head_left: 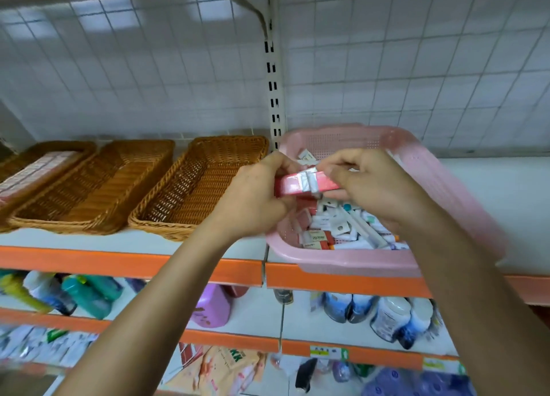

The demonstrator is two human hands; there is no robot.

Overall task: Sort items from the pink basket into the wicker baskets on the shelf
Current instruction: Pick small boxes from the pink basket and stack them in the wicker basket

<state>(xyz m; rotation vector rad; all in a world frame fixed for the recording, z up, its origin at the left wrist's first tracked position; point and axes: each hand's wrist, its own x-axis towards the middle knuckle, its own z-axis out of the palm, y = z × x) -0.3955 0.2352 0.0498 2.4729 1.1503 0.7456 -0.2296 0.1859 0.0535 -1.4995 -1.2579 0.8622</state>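
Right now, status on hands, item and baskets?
Left hand and right hand both gripping red taped box bundle above pink plastic basket. Nearest brown wicker basket empty. Path clear.

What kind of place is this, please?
Probably a shop: slotted shelving with orange edges, a price label on the lower rail, and rows of bottles stocked below.

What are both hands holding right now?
Left hand: closed on the red pack.
Right hand: closed on the same red pack's other end.
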